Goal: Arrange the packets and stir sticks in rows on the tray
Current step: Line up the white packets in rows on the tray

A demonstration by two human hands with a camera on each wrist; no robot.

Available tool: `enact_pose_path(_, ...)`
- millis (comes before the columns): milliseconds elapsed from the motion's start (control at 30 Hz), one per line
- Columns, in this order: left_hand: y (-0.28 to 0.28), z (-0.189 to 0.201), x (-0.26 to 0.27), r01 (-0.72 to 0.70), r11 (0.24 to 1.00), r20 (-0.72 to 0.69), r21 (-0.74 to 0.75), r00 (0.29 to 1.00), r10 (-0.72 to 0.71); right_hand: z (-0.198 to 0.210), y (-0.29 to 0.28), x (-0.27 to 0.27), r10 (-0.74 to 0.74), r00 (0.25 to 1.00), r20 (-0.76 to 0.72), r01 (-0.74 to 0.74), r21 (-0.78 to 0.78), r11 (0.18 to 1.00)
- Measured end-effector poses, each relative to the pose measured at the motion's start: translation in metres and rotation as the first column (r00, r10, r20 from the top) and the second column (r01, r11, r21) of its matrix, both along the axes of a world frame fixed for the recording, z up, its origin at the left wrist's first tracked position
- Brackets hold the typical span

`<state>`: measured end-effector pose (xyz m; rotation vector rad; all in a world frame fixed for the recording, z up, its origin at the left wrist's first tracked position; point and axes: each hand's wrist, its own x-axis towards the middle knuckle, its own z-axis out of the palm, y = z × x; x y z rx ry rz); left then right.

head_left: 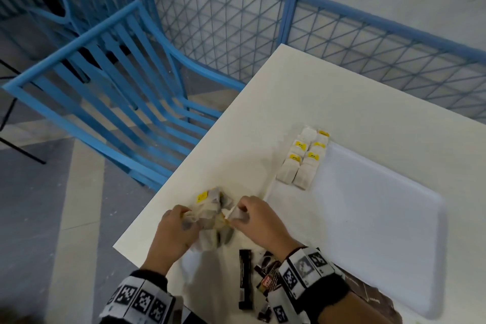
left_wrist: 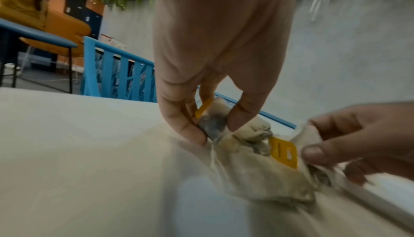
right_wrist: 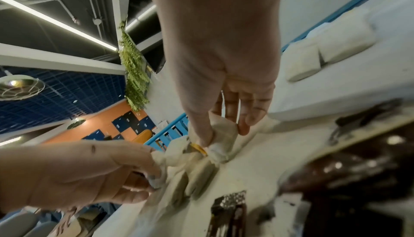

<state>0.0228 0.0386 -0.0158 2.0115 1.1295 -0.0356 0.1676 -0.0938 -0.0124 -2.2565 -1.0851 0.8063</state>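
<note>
Hands (head_left: pixel 173 234) (head_left: pixel 259 221) pinch tea bags (head_left: pixel 213 218) beside tray (head_left: pixel 410 271).

Cream tea bags (head_left: pixel 302 158) with yellow tags on a white tray (head_left: pixel 381 218) — dark brown-black packets (head_left: pixel 246 279) near; white tabletop (head_left: pixel 263 118), blue chair (head_left: pixel 105 81) far left.

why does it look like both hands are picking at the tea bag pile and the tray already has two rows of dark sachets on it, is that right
Not quite. The two rows at the white tray's far corner are tea bags with yellow tags, as the head view shows. The dark sachets lie loose on the table near the right wrist. The rest holds: the left hand and right hand both pinch bags in the tea bag pile.
</note>
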Motion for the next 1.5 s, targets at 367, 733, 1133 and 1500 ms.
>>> enact_pose_path(367, 0.002, 0.03, 0.003, -0.051, 0.516, 0.264, -0.855, 0.814, 0.517, 0.039, -0.013, 0.001, -0.111, 0.86, -0.498, 0.247, 0.215, 0.945)
enact_pose_path(733, -0.008, 0.04, 0.002, 0.234, 0.552, 0.403, -0.801, 0.892, 0.206, 0.052, 0.018, -0.02, 0.003, 0.946, -0.324, 0.083, 0.254, 0.964)
enact_pose_path(1133, -0.005, 0.022, -0.01, 0.076, 0.684, 0.331, -0.726, 0.91, 0.251, 0.018, 0.018, -0.011, 0.036, 0.905, -0.424, 0.025, 0.139, 0.99)
enact_pose_path(1500, 0.001, 0.009, -0.01, 0.371, 0.891, -0.021, -0.262, 0.921, -0.389, -0.012, 0.01, -0.007, -0.027, 0.997, 0.067, 0.033, -0.089, 0.996)
